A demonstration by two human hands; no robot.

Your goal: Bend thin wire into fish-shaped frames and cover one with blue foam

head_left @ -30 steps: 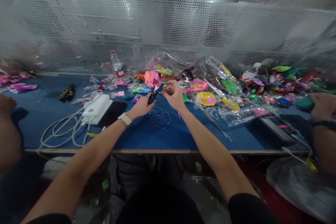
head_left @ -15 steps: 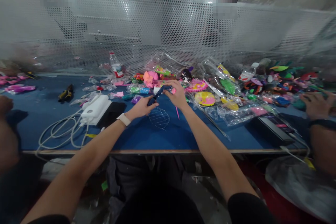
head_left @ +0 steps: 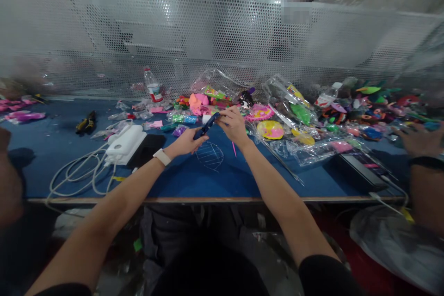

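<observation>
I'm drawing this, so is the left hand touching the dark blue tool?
Touching: the head view shows the left hand wrapped around the near end of the dark blue tool.

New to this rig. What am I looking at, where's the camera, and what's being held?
No machine here: a person works with two bare hands. The camera is worn on their head, looking forward and down.

The left hand holds a dark blue tool; the right hand is at its far end. Whether it grips anything small is unclear.

On the blue table, a pale leaf-shaped outline lies just below the hands. Left of it is a white box with cables; beyond and to the right lie colorful pieces and clear plastic. The hand at far right belongs to someone else.
</observation>
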